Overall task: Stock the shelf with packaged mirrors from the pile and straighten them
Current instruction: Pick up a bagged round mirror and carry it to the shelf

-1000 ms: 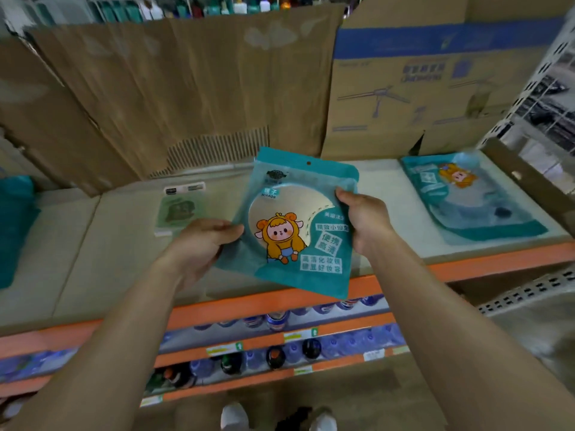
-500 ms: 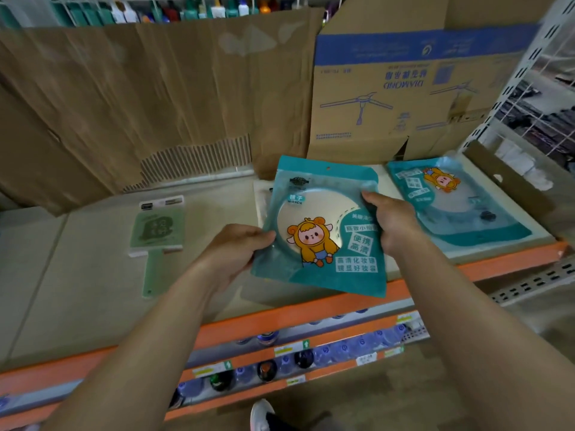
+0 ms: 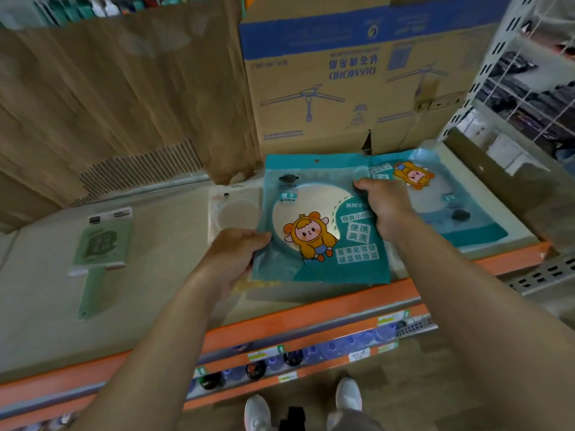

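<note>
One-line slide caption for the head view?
A mirror pack gripped by left hand and right hand over the shelf.

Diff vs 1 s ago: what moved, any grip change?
The held mirror pack went forward and right over the shelf, now overlapping the lying teal pack. The left hand and right hand keep gripping its edges. That pack and the green hand mirror stayed.

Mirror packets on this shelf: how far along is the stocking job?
Done: one teal mirror packet lies flat at the right end of the shelf. In hand: the left hand and right hand grip a second teal packet by its sides, above the front edge. Left: laying it down and straightening both. The pile is out of view, so the remaining count is unclear.
</note>
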